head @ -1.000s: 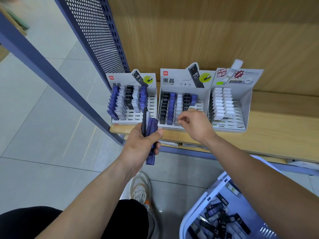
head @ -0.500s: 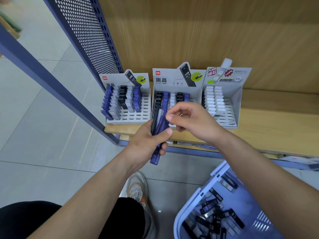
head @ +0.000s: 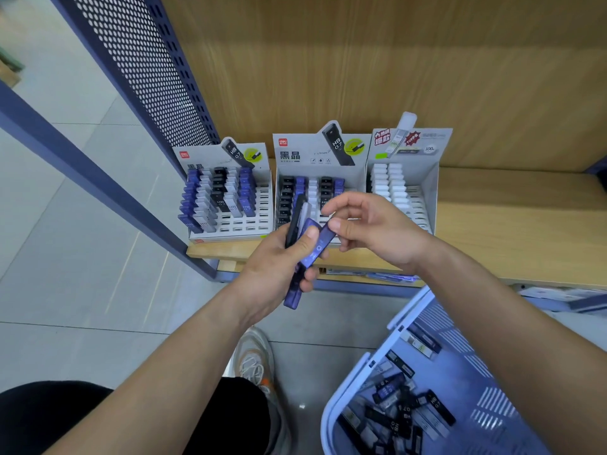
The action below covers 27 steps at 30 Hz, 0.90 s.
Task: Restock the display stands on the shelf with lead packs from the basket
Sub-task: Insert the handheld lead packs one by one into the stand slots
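Left hand (head: pixel 279 257): clamped round a fanned bunch of lead packs (head: pixel 300 224), kept upright in front of the shelf (head: pixel 512 231) — a ready supply close to the stands.
Right hand (head: pixel 371 228): thumb and forefinger pinched on the top end of one purple pack (head: pixel 320 244), apparently to draw it from the bunch.
Middle stand (head: pixel 320 159): just behind the hands, part filled — probably the target.
Left stand (head: pixel 226 205): front slots open.
Basket (head: pixel 410 326): lower right, more packs loose inside.
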Motion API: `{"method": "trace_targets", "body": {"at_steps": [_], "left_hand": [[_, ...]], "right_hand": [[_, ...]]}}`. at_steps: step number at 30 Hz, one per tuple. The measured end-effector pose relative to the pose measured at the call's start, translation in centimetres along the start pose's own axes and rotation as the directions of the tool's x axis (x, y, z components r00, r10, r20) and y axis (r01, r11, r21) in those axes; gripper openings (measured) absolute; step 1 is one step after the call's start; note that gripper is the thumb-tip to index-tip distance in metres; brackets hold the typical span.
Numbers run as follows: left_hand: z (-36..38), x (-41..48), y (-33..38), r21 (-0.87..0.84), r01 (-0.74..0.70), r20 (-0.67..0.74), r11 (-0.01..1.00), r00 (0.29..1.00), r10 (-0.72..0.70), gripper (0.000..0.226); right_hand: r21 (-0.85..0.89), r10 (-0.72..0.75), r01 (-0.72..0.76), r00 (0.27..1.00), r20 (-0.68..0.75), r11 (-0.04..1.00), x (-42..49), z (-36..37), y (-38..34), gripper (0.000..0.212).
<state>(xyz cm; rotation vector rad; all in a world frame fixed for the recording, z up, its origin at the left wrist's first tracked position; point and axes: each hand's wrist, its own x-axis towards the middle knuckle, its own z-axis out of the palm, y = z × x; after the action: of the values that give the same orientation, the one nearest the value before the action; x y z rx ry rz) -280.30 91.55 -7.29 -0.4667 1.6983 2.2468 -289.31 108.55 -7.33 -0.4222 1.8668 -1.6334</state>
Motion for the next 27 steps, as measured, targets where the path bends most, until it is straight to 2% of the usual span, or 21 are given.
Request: {"method": "trace_targets", "body": {"at_steps": [3, 6, 9, 11, 15, 19, 21, 24, 27], "left_hand": [[-0.1, 0.2, -0.1, 0.011, 0.017, -0.053, 1.000, 0.998, -0.017, 0.022], [-0.5, 0.4, -0.3, 0.026, 0.002, -0.094, 1.000, 0.996, 0.001, 0.009], [-0.9, 0.7, -0.3, 0.078, -0.048, -0.142, 0.996, 0.988, 0.059, 0.008], [-1.0, 0.8, -0.2, 0.100, -0.072, -0.177, 0.992, 0.980, 0.089, 0.008], [-1.2, 0.9, -0.3, 0.128, -0.079, -0.195, 0.989, 0.975, 0.103, 0.007], [-1.0, 0.8, -0.7, 0.160, -0.053, -0.155, 0.986, 0.985, 0.078, 0.006], [-1.3, 0.7, -0.8, 0.159, -0.050, -0.175, 0.986, 0.981, 0.077, 0.005], [-2.2, 0.6, -1.0, 0.173, -0.036, -0.226, 0.984, 0.971, 0.075, 0.007], [-3.0, 0.3, -1.4, 0.194, -0.012, -0.244, 0.981, 0.968, 0.060, 0.007]], "right_hand": [[0.005, -0.013, 0.013, 1.000, -0.024, 1.000, -0.2, -0.6, 0.3, 0.018], [0.023, -0.028, 0.031, 0.992, -0.121, 0.999, -0.4, -1.1, 0.6, 0.019], [0.085, -0.025, 0.042, 0.982, -0.185, 0.996, -0.6, -0.9, 1.0, 0.014], [0.106, -0.013, 0.032, 0.984, -0.176, 0.994, -0.8, -0.6, 1.2, 0.009], [0.082, 0.062, -0.059, 0.998, -0.033, 0.995, -1.4, -0.4, 1.2, 0.013], [-0.036, 0.124, -0.119, 0.970, 0.209, 0.992, -1.7, 0.6, 1.3, 0.048], [-0.064, 0.136, -0.123, 0.954, 0.267, 0.990, -1.6, 0.6, 1.3, 0.057], [-0.029, 0.176, -0.173, 0.966, 0.188, 0.984, -1.1, 0.0, 1.4, 0.051], [-0.009, 0.175, -0.176, 0.984, -0.038, 0.984, 0.0, -0.6, 2.1, 0.031]]}}
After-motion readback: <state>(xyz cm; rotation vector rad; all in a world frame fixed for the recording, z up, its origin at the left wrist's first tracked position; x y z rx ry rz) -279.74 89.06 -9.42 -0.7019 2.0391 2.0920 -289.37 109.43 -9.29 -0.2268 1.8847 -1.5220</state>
